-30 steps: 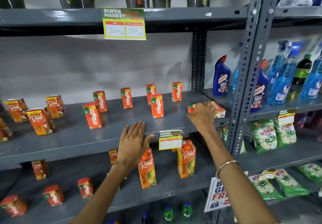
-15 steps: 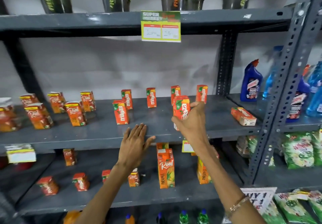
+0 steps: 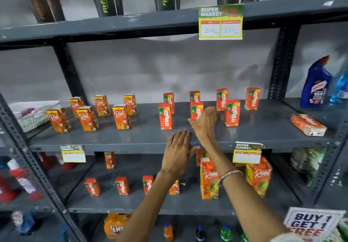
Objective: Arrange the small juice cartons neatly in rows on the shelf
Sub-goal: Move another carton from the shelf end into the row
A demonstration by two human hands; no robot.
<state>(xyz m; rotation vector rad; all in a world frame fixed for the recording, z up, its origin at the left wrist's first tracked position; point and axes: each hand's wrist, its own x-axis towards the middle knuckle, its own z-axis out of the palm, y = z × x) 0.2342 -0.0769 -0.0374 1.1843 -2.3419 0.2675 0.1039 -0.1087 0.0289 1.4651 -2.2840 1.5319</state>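
Cartons of Maaza stand in two loose rows on the middle shelf (image 3: 131,138). Your right hand (image 3: 204,122) wraps the front-row Maaza carton (image 3: 196,111) from the right side, holding it upright on the shelf board, between a front carton (image 3: 165,116) to its left and another (image 3: 232,113) to its right. Your left hand (image 3: 178,152) lies flat and spread, fingers together, on the shelf's front edge just below. One carton lies on its side (image 3: 308,124) well apart at the far right. Real cartons (image 3: 120,117) stand to the left.
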